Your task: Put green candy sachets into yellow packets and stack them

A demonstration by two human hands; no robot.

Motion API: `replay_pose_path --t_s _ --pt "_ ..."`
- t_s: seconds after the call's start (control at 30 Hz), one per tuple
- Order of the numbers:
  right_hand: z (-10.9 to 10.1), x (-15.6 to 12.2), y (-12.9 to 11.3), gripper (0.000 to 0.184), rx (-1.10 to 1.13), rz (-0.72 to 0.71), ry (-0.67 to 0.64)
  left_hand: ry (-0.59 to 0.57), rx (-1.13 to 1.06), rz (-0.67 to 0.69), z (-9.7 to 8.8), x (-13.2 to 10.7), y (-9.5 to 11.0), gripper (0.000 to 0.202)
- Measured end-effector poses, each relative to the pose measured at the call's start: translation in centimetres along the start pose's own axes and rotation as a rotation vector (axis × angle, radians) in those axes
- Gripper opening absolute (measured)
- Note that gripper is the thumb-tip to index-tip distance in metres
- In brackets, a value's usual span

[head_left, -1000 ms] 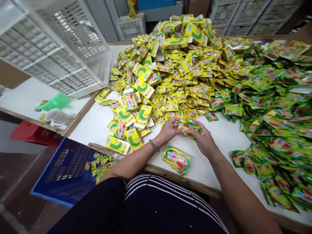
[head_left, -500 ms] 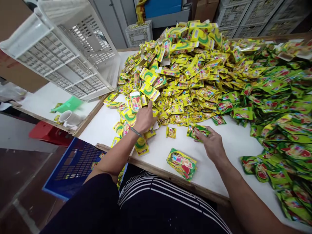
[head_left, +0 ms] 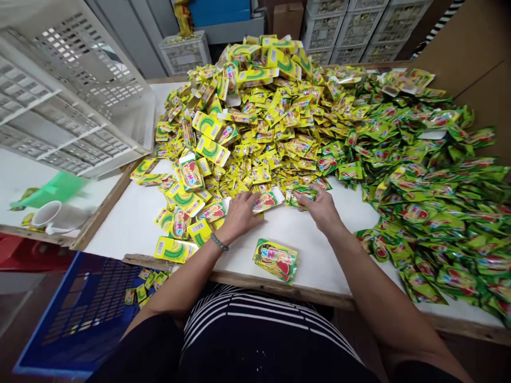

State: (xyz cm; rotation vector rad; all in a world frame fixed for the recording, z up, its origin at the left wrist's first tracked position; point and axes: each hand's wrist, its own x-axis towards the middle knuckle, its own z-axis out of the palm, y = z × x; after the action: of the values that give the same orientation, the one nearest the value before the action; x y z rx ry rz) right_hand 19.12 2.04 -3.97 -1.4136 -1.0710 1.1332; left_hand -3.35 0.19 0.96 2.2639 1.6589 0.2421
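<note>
My left hand (head_left: 241, 217) is closed on a small candy box (head_left: 268, 200), whose white open end points right. In my right hand (head_left: 324, 210) is a green candy packet (head_left: 300, 197), pinched by the fingers just beside that opening; whether it is one packet or a few stacked I cannot tell. A filled-looking green and yellow box (head_left: 275, 259) lies flat near the table edge, below both hands. More yellow boxes (head_left: 179, 199) are scattered left of my left hand. Behind the hands rises a heap of small yellow packets (head_left: 275, 127).
Green packets (head_left: 423, 213) spread over the table's right side. A white plastic crate (head_left: 80, 122) stands tilted at left, near a white mug (head_left: 59, 215). Below the wooden edge is a blue crate (head_left: 67, 319) with packets in it. Stacked crates (head_left: 325, 32) stand behind.
My left hand has come from the box pile toward the right with a box. My right hand has brought the green packet up to its open end. The view has shifted right.
</note>
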Motion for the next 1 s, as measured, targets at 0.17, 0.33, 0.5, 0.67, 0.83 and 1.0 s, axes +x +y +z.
replay_pose_path --t_s 0.17,0.33,0.5,0.67,0.83,1.0 --pt "0.2 -0.1 1.9 0.064 -0.033 0.04 0.066 -0.043 0.16 0.012 1.0 1.1 1.7 0.089" --pt "-0.1 -0.1 1.5 0.062 -0.03 -0.037 0.135 0.019 0.133 0.042 2.3 2.2 1.6 0.064" --pt "0.3 -0.2 0.6 0.059 -0.035 -0.036 0.141 0.081 0.077 0.077 3.3 2.1 0.9 0.061" --pt "-1.0 -0.6 -0.6 0.043 -0.088 0.003 -0.119 0.062 0.055 0.126 3.5 1.6 0.6 0.059" --pt "-1.9 -0.4 -1.1 0.033 -0.143 0.009 -0.283 0.046 0.06 0.217 3.8 1.2 0.7 0.056" --pt "-0.7 -0.4 -1.1 0.04 -0.111 -0.089 -0.091 0.044 0.048 0.237 3.3 1.5 1.3 0.062"
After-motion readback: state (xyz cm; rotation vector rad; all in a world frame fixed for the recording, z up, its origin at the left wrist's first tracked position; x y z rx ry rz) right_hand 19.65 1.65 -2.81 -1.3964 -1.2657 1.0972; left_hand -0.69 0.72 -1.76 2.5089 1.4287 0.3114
